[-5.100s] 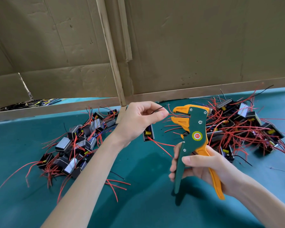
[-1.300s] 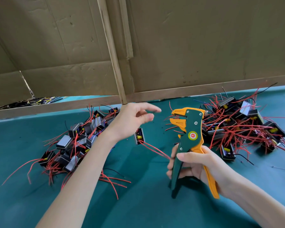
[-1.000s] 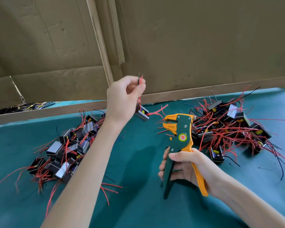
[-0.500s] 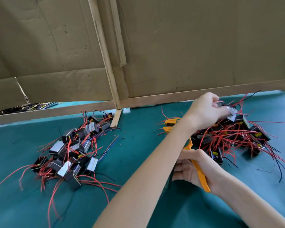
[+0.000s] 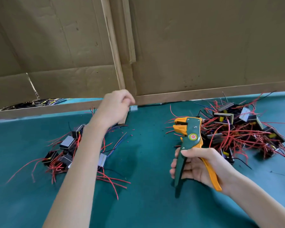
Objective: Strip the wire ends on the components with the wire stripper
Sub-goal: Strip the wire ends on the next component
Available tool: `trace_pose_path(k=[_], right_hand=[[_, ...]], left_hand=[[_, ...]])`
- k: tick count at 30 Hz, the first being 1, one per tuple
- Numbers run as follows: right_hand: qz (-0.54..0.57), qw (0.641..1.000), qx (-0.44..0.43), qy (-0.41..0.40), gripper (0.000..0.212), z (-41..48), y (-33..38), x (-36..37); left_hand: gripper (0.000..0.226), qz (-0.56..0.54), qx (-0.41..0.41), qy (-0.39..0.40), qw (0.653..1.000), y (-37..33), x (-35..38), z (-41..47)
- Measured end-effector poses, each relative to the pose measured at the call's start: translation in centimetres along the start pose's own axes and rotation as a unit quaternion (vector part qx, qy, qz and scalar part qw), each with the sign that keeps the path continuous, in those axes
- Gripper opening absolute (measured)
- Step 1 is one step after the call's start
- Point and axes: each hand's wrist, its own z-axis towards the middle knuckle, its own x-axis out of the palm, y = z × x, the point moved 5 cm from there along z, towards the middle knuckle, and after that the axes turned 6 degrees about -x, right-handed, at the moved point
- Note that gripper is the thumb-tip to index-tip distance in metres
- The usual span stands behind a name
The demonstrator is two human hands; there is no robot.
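- Step in hand, as judged: between pieces, with no wire in the tool.
- Right hand [image 5: 199,167]: fingers wrapped round both handles of the stripper [image 5: 190,137]. It is held upright over the tabletop [image 5: 146,162], with its orange head facing left and holding nothing.
- Left hand [image 5: 113,107]: raised over the far edge of the left pile [image 5: 64,150], near the cardboard wall [image 5: 187,46]. The fingers are curled and blurred, so I cannot tell whether they pinch a thin wire or nothing.
- Components: the right pile [image 5: 240,129], a tangle of red wires, lies just behind the stripper. The left pile lies partly under the left forearm.
- Next move, as judged: bring one wire end level into the stripper's head, then squeeze the handles. If the left hand is empty, it must first take a piece from a pile.
- Change from half a second ago: the left hand was then across at the right pile, its arm hiding the stripper's head. It is now left of centre, and the stripper shows in full. The right hand's grip is unchanged.
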Motion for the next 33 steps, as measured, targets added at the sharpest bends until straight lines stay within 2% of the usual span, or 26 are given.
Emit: trace_pose_path(k=[4, 7, 11, 15, 17, 21, 24, 28, 31, 33], right_hand=[[0.008, 1.0, -0.005, -0.007, 0.019, -0.2, 0.2, 0.1], [0.009, 1.0, -0.006, -0.014, 0.018, -0.3, 0.3, 0.1], [0.013, 1.0, -0.008, -0.023, 0.018, -0.4, 0.4, 0.1], [0.007, 1.0, -0.01, -0.02, 0.019, -0.3, 0.3, 0.1], [0.004, 1.0, -0.01, -0.019, 0.018, -0.2, 0.2, 0.1], [0.005, 1.0, -0.008, -0.018, 0.017, -0.2, 0.3, 0.1], [0.008, 1.0, -0.011, -0.017, 0.017, -0.3, 0.4, 0.1], [0.008, 1.0, -0.014, -0.017, 0.019, -0.3, 0.4, 0.3], [0.01, 1.0, -0.018, -0.019, 0.019, -0.4, 0.5, 0.3], [0.01, 0.999, -0.023, -0.022, 0.019, -0.5, 0.6, 0.2]], left_hand=[[0.035, 0.115, -0.161, -0.014, 0.98, 8.0, 0.4, 1.3], [0.03, 0.215, -0.232, 0.002, 0.949, 11.3, 2.0, 1.1], [0.04, 0.307, -0.23, -0.02, 0.923, 12.3, 3.5, 1.1], [0.046, 0.317, -0.247, -0.078, 0.912, 12.4, 3.7, 1.1], [0.041, 0.315, -0.251, -0.095, 0.91, 12.5, 3.7, 0.9], [0.029, 0.255, -0.255, -0.096, 0.928, 12.4, 3.7, 1.1], [0.03, 0.107, -0.245, -0.105, 0.958, 11.1, 2.3, 1.3], [0.025, -0.124, -0.11, -0.138, 0.976, 6.9, -1.0, 1.2], [0.028, -0.156, 0.015, -0.146, 0.977, 3.2, -2.0, 0.6], [0.032, -0.145, 0.05, -0.096, 0.984, 1.8, -0.5, 0.3]])
